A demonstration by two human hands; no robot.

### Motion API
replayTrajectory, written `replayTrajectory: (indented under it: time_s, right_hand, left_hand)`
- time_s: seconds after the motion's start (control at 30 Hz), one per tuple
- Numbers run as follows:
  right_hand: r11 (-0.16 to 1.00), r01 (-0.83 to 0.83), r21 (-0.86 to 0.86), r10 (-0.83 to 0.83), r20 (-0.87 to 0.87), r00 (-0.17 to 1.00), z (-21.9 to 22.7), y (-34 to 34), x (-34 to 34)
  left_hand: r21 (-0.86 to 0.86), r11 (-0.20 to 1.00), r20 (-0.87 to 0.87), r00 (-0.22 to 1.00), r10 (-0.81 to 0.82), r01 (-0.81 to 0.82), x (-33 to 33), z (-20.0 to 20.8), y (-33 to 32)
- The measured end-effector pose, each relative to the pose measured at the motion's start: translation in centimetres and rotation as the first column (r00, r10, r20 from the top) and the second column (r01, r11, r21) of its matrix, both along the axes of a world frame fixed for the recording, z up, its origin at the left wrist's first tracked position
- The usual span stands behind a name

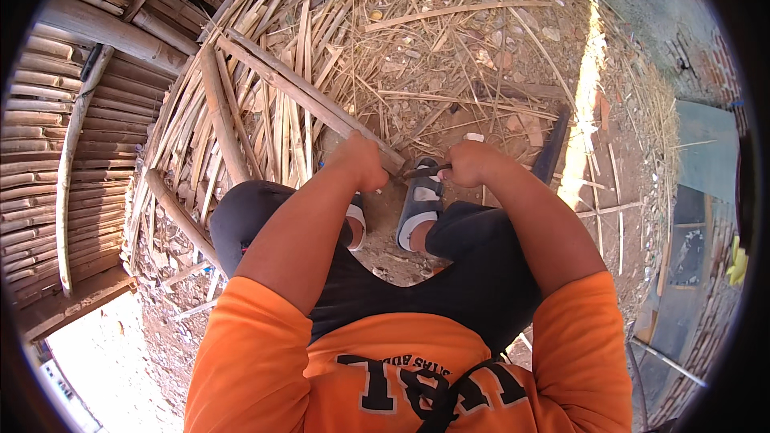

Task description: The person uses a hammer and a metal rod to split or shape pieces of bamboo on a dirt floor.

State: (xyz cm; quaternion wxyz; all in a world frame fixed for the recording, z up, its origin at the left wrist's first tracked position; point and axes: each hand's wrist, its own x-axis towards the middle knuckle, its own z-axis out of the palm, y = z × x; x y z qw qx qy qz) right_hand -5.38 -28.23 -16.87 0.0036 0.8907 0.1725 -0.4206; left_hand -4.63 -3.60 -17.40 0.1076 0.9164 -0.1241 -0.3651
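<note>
Between my feet, my left hand (359, 162) is closed around a long bamboo pole (301, 92) near its near end. The pole slants away to the far left over a heap of split strips. My right hand (475, 162) grips a knife (427, 171) whose dark blade points left, beside the pole's near end. Whether the edge touches the pole I cannot tell. A small white piece (474, 137) shows at the top of my right hand; what it belongs to is unclear. Below the blade is my sandal (419, 204).
Loose bamboo strips (281, 132) pile up at the left, with thicker poles (220, 112) among them. A dark bar (552, 144) lies on the dirt right of my right hand. Left stands a bamboo slat wall (36, 152); right, a weathered wall (658, 24).
</note>
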Motion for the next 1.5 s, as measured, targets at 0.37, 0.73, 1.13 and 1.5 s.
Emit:
replayTrajectory:
  time_s: [0.37,0.73,1.13,1.5]
  right_hand:
    - [0.919,0.366,0.145,-0.392,0.426,0.815,-8.2,-7.1,4.0]
    - [0.918,0.362,0.161,-0.392,0.236,0.889,-10.2,-6.8,3.6]
    - [0.934,0.045,0.354,-0.087,0.104,0.991,-9.0,-5.5,3.4]
    - [0.933,0.094,0.347,-0.136,0.097,0.986,-7.0,-5.5,4.5]
  left_hand:
    - [-0.019,1.0,0.06,0.998,0.014,-0.013,0.4,0.7,-0.8]
    - [-0.005,1.0,-0.005,1.0,-0.004,0.004,0.9,2.2,-1.1]
    - [-0.014,1.0,0.065,0.998,-0.005,0.006,0.6,-0.2,-0.7]
    - [-0.013,1.0,0.063,0.998,0.018,-0.017,0.7,-0.3,-0.3]
